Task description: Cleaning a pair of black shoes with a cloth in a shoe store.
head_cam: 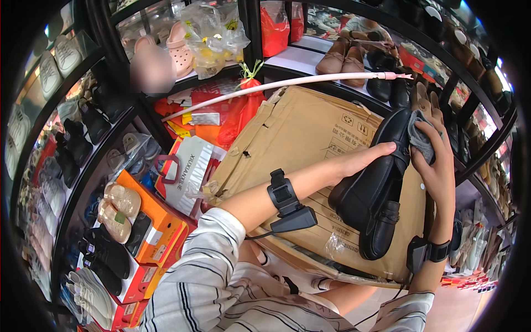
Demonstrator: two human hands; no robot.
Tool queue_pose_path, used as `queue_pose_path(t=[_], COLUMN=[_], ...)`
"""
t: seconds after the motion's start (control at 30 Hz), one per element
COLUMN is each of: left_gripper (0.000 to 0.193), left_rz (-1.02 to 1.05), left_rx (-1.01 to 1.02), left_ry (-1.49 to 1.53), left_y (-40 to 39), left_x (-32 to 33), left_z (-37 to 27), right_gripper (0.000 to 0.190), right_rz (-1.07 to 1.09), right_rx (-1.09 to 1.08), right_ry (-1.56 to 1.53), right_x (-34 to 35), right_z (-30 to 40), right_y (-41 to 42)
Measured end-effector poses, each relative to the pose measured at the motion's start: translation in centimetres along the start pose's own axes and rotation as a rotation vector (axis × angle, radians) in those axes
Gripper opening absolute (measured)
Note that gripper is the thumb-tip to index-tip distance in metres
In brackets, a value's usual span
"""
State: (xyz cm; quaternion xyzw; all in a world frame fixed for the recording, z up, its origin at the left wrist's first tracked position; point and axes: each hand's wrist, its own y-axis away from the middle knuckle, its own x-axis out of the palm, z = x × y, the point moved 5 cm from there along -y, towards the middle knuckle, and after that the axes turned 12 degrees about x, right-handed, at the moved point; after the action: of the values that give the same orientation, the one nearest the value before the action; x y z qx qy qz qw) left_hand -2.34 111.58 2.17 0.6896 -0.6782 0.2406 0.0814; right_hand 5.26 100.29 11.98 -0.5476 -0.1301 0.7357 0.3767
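Observation:
My left hand (pixel 367 158) grips a black leather loafer (pixel 369 191), its thumb lying across the upper near the strap. The loafer is held tilted above a large cardboard box (pixel 290 153). In my right hand (pixel 437 162) is a bunched grey cloth (pixel 422 139), which sits against the loafer's far right side. A second black loafer (pixel 377 238) lies on the box just below the held one, partly covered by it. The fingers of my left hand under the shoe are hidden.
A pale pink pole (pixel 274 85) spans the box's far side. Shelves of shoes surround me; brown shoes (pixel 346 62) stand at the back. Stacked shoe boxes (pixel 159 232), a paper shopping bag (pixel 186 174) and a red plastic bag (pixel 244 112) are to the left. Straps with cabled devices circle both forearms.

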Motion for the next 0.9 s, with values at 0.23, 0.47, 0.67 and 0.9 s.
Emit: queue_pose_path(t=[0.23, 0.47, 0.67, 0.9], left_gripper=[0.050, 0.053, 0.054, 0.050], left_rz=[0.005, -0.010, -0.040, -0.097], left_rx=[0.006, -0.015, -0.019, -0.034], left_ry=[-0.013, -0.019, -0.047, -0.014], left_y=[-0.18, -0.08, 0.09, 0.25], left_x=[-0.23, -0.45, -0.40, -0.32], left_z=[0.17, 0.41, 0.19, -0.06], right_gripper=[0.041, 0.040, 0.040, 0.040], right_rz=[-0.004, 0.016, 0.012, 0.009], right_rx=[-0.005, -0.001, 0.003, -0.011], right_ry=[0.006, -0.011, -0.005, -0.016], right_x=[-0.04, 0.24, 0.26, 0.39], right_z=[0.16, 0.01, -0.03, -0.15], right_y=[0.05, 0.02, 0.08, 0.03])
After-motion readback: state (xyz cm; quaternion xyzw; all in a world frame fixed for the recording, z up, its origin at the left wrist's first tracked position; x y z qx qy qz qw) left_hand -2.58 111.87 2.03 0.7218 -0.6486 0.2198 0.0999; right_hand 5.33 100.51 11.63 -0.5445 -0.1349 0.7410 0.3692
